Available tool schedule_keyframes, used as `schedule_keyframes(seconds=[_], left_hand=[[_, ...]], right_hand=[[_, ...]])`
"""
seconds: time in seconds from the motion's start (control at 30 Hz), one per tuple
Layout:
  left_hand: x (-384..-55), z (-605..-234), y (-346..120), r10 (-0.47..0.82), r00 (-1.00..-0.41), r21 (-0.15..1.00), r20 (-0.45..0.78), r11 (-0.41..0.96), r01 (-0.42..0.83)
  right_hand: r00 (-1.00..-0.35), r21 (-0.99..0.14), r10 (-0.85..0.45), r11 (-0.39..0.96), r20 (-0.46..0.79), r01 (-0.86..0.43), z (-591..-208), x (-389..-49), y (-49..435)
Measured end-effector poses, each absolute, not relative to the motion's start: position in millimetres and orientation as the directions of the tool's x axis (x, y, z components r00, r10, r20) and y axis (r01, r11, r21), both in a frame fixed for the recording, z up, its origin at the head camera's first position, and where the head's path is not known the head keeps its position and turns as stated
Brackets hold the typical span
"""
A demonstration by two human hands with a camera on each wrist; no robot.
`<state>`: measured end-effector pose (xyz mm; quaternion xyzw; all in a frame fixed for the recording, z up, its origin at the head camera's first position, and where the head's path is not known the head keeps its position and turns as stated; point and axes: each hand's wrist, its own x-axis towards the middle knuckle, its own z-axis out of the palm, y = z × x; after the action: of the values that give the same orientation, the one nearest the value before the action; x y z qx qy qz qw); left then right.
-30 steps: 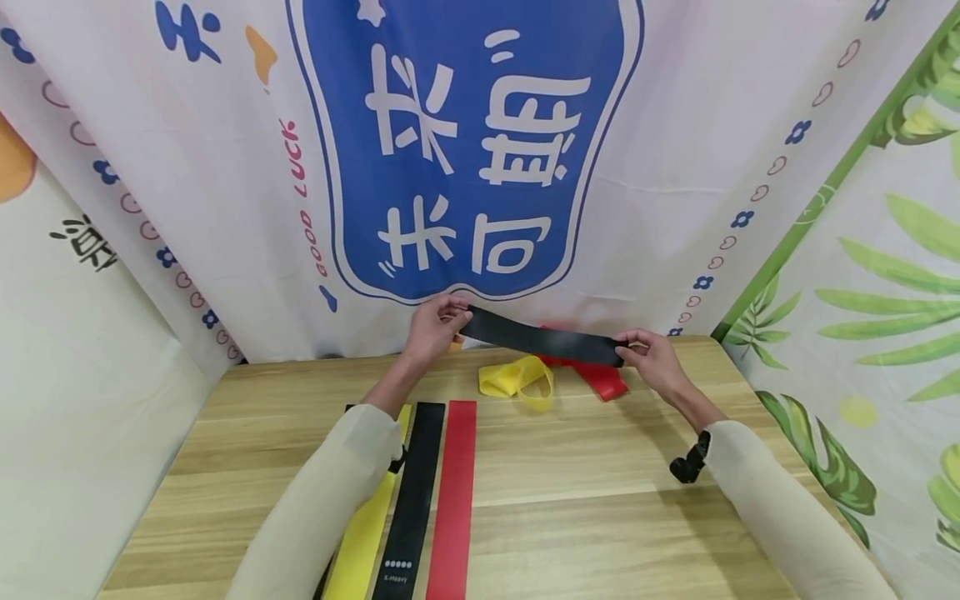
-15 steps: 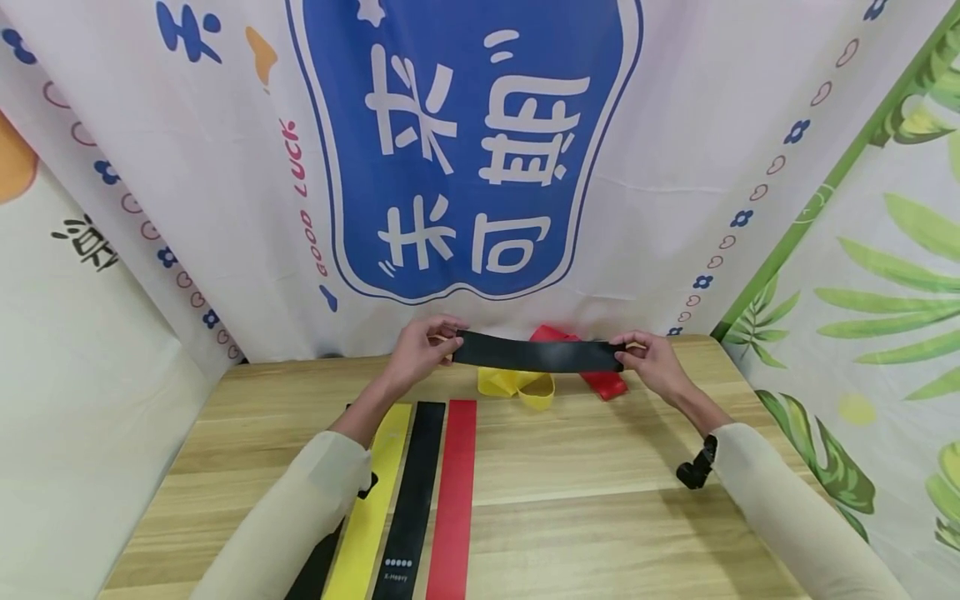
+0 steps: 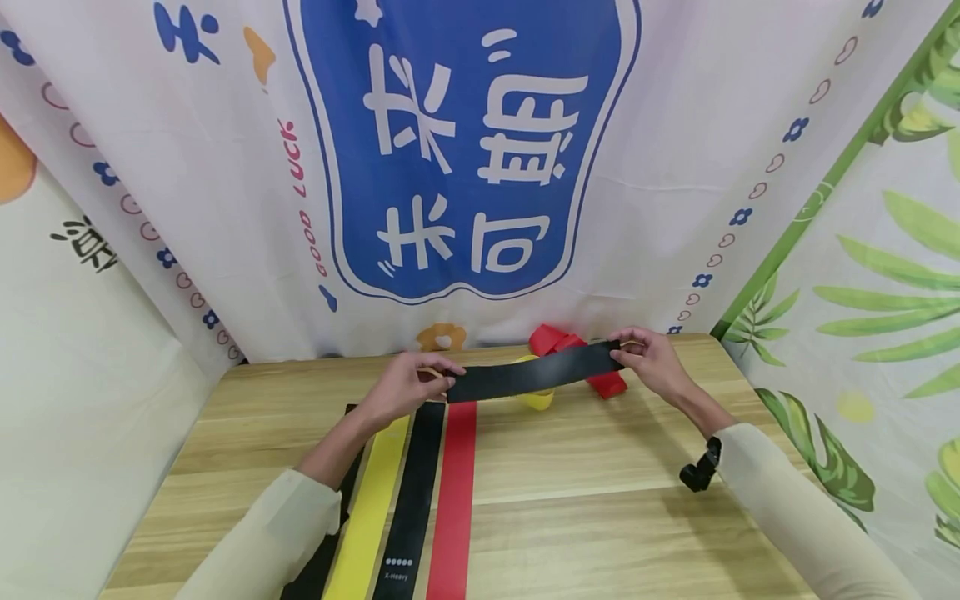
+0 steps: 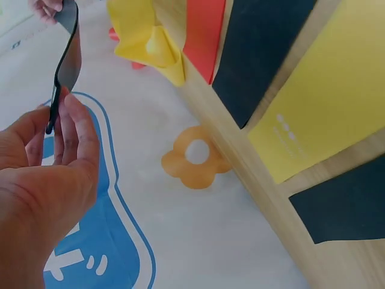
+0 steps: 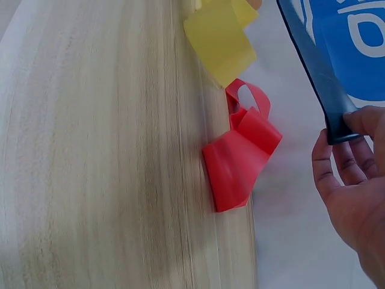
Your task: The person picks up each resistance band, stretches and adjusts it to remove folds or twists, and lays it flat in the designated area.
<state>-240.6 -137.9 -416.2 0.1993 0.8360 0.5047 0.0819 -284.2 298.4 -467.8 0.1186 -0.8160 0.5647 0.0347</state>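
Observation:
Between my two hands a black resistance band (image 3: 536,373) is stretched out flat above the back of the table. My left hand (image 3: 408,385) pinches its left end between thumb and fingers, lower than the other end. At the right end, my right hand (image 3: 651,363) pinches the band the same way. Behind it, partly covered, lie a crumpled yellow band (image 5: 219,45) and a twisted red band (image 5: 234,162). Below my left hand a flat red band (image 3: 452,500), a black band marked X-Heavy (image 3: 414,500), a yellow band (image 3: 367,517) and another black band (image 4: 343,201) lie side by side.
The wooden table (image 3: 600,517) ends at a printed white curtain (image 3: 660,208) close behind the hands. A leaf-patterned cloth (image 3: 885,317) hangs on the right, and a pale wall cloth (image 3: 82,375) on the left.
My left hand has come down and leftward with its end of the black band, so the band now slopes down to the left. The right hand has barely moved.

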Motion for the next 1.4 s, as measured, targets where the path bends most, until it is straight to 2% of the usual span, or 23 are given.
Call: schedule_keyframes(seconds=[0.33,0.7,1.0,1.4], left_hand=[[-211.3,-422.6,-145.0,0.471,-0.882,0.892,0.012,0.394,0.223],[-186.3,-431.0,-146.5,0.449,-0.893,0.907,-0.041,0.391,0.155],[-167.9,-442.4,-144.5,0.383,-0.917,0.924,-0.106,0.378,0.051],[-145.0,-448.2,-137.0,0.47,-0.869,0.934,-0.155,0.356,0.026]], right_hand=[[-0.945,-0.897,-0.187,0.309,0.268,-0.315,-468.0,-280.5,294.6],[-0.956,-0.863,-0.208,0.42,0.208,-0.28,-459.7,-276.5,286.6],[-0.955,-0.897,-0.256,0.369,0.151,-0.242,-452.1,-275.5,279.9],[-0.937,-0.892,-0.301,0.352,0.178,-0.282,-445.8,-276.0,263.8]])
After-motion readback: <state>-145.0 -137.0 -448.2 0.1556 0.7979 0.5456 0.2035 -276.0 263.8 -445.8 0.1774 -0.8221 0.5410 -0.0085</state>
